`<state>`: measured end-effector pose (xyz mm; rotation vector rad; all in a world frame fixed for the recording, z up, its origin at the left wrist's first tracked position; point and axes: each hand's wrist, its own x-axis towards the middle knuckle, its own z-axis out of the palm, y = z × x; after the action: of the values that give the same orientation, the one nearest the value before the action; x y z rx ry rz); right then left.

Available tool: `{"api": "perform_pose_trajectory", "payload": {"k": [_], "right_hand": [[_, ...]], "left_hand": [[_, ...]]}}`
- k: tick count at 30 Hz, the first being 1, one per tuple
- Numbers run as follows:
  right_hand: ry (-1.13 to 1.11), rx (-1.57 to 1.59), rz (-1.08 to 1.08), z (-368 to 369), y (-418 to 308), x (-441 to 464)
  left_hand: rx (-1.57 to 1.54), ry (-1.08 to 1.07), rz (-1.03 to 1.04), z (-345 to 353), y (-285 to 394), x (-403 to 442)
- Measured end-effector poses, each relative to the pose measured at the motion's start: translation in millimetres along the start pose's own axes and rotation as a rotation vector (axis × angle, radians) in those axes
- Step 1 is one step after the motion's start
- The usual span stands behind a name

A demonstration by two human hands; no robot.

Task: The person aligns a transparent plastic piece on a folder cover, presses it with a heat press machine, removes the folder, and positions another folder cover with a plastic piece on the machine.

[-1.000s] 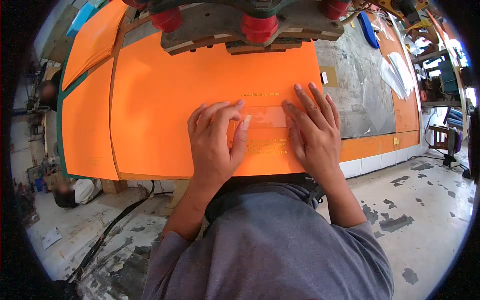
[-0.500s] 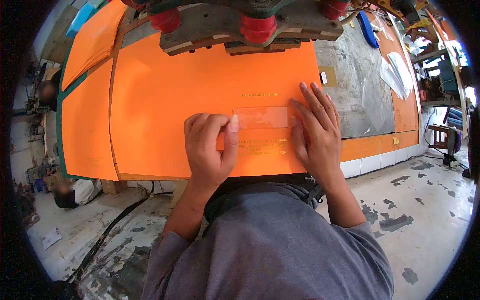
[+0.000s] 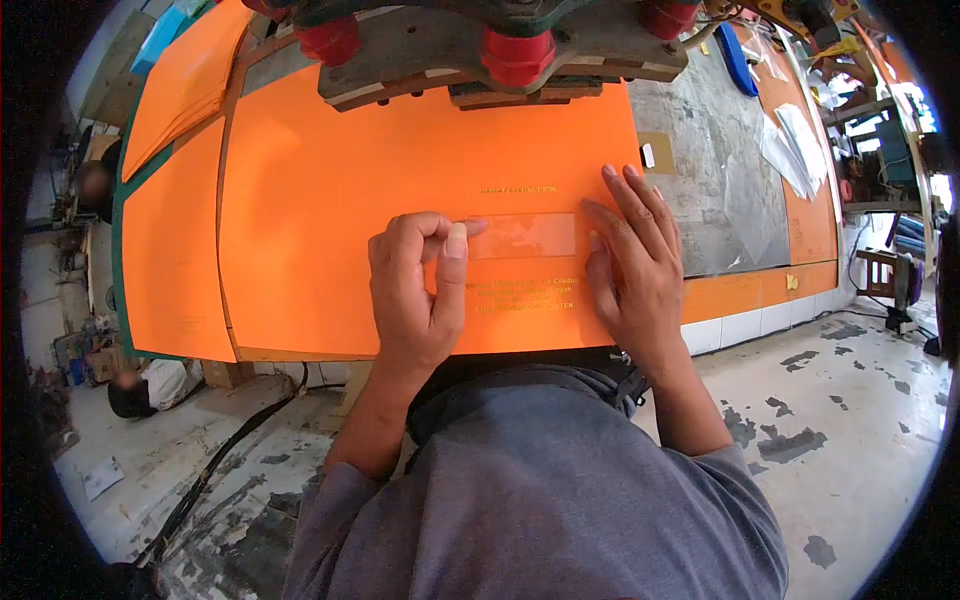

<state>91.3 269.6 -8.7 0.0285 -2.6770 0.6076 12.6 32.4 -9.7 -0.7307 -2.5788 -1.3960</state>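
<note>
A large orange sheet lies before me with gold printed lettering and a clear plastic rectangle between the lines of print. At the rectangle's left edge is my left hand; its index fingertip reaches onto that edge, the thumb points up apart from the fingertip, and the other fingers curl. I see nothing held in it. My right hand rests on the sheet's right side with fingers stretched out, just right of the rectangle. Some of the lower print shows between the hands.
A metal machine head with red knobs hangs over the sheet's far edge. More orange sheets lie at left. To the right are a grey metal plate and loose clear plastic pieces. Other people are partly visible at far left.
My left thumb has drawn back left from the rectangle's edge, and the index finger now stretches onto that edge. My right hand has hardly moved.
</note>
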Motion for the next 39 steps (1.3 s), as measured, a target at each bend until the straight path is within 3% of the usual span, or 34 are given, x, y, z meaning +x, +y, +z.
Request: {"api": "perform_pose_trajectory", "payload": {"k": [6,8,20,39], "right_hand": [[-0.062,0.107,-0.019,-4.5,-2.7,2.4],[-0.172,0.081,-0.151,-6.1,-6.2,5.6],[0.005,-0.007,-0.027,-3.2,-0.9,-2.6],[-0.108,0.075,-0.111,-6.3,2.3,1.4]], "left_hand": [[0.034,-0.008,0.045,3.6,0.8,2.3],[0.015,0.012,0.095,4.7,1.2,3.2],[0.028,-0.026,0.147,-1.4,4.8,1.1],[0.027,-0.034,0.139,-0.1,7.6,1.7]]}}
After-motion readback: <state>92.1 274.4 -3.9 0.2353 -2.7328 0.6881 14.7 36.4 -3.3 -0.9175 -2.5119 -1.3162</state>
